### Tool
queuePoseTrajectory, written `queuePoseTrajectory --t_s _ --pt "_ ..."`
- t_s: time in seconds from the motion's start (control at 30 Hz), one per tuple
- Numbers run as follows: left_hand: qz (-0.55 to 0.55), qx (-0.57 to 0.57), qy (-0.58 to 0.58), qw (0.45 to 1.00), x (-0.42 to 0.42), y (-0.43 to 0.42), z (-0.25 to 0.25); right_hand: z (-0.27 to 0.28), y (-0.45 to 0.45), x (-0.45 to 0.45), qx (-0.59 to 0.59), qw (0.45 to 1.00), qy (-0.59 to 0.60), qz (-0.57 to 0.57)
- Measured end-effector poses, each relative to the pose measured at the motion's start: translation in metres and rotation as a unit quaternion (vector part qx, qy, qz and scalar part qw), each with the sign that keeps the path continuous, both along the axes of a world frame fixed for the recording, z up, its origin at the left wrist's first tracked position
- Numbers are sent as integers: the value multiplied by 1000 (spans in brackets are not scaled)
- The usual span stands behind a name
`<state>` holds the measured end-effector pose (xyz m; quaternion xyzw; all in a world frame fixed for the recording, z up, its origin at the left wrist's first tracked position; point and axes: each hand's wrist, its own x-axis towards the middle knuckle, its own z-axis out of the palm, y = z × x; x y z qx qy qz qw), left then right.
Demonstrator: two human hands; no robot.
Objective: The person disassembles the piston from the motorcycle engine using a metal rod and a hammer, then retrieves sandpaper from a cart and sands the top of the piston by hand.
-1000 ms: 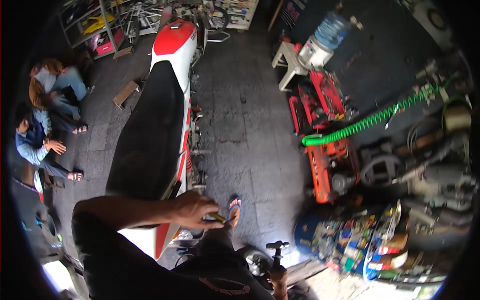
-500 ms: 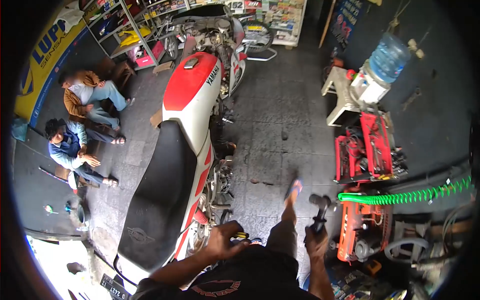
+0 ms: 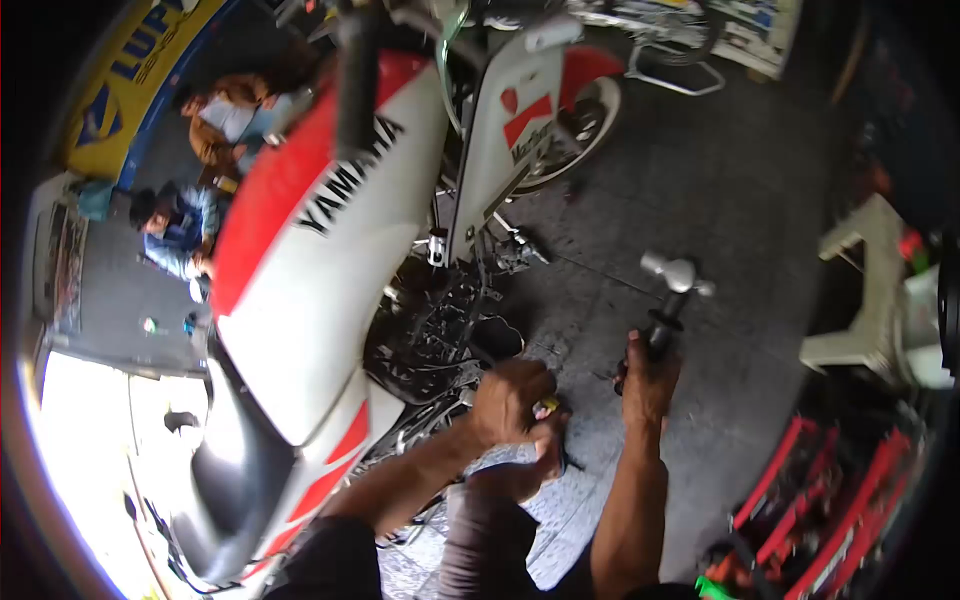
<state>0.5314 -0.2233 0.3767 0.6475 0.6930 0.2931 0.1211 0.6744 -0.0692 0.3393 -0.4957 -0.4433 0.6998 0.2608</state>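
My right hand (image 3: pixel 650 385) grips a hammer (image 3: pixel 678 278) by its black handle, with the metal head pointing up and away from me. My left hand (image 3: pixel 512 398) is closed in a fist beside the motorcycle's lower side. A small yellow piece (image 3: pixel 545 408) shows at the fist's edge; the rest of what it holds is hidden. The motorcycle (image 3: pixel 330 300) stands on my left, with a red and white tank lettered YAMAHA. Its dark engine area (image 3: pixel 425 335) lies just beyond my left hand. One of my legs (image 3: pixel 515 478) reaches forward beneath that hand.
Red tool trays (image 3: pixel 840 510) stand at the lower right, near a pale stool (image 3: pixel 860 290). Two people (image 3: pixel 180 230) sit beyond the motorcycle at the left. Behind its front wheel (image 3: pixel 590 130) there is another wheel and a metal stand (image 3: pixel 680 80). Dark tiled floor (image 3: pixel 720 180) lies ahead.
My view has moved forward along the motorcycle, from the seat toward the tank and engine. Both hands now appear higher in view, still closed; the hammer is still in my right hand.
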Motion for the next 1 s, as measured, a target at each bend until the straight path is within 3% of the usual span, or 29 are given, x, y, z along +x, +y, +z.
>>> queuePoseTrajectory --t_s 0.07,0.17,0.33,0.73,1.0 --pt "-16 3 67 998 -37 26 -53 -60 7 -40 1 990 123 -67" --pt "4 20 148 989 -94 57 -117 -121 18 -90 -3 984 169 -55" --pt "57 29 240 969 -145 69 -169 -216 17 -125 -15 969 246 -15" --pt "97 105 290 946 -165 73 -194 -235 24 -108 -52 961 272 0" --pt "100 156 265 946 -170 73 -190 -240 14 -104 6 962 271 35"
